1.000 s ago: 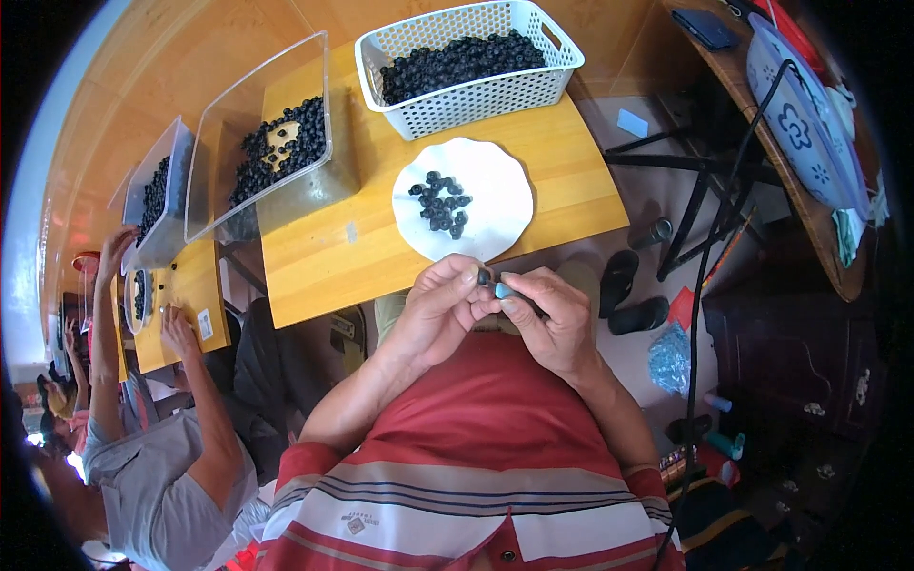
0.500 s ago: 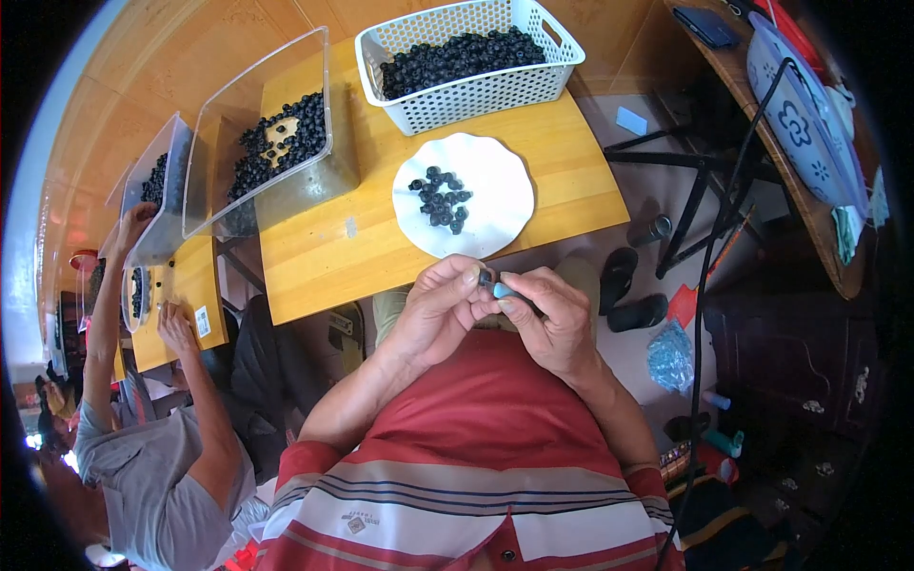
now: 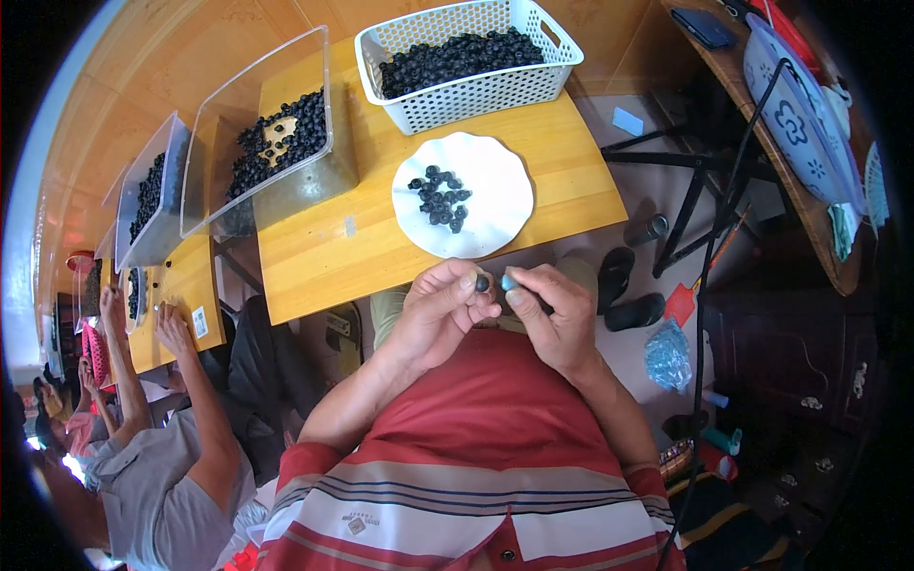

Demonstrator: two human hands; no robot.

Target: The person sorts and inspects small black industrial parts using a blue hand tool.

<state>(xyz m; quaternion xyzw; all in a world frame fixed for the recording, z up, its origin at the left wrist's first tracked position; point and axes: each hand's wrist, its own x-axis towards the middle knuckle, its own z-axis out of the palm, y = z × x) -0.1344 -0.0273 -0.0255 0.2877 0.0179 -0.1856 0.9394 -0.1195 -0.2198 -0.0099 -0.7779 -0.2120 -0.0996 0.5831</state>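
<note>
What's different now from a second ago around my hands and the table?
Your right hand has drawn slightly right, so the blue-tipped tool now stands apart from the dark round piece in your left hand. The co-worker's hand has left the pale bin. Plate and white basket stayed put.

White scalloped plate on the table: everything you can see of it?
The white plate is round and shallow with a wavy, scalloped rim. It looks smooth, ceramic or plastic; I can't tell which. It lies upright and flat on the yellow wooden table, close to the near edge. A loose cluster of dark, berry-like pieces sits left of its centre; the right side is bare.
</note>
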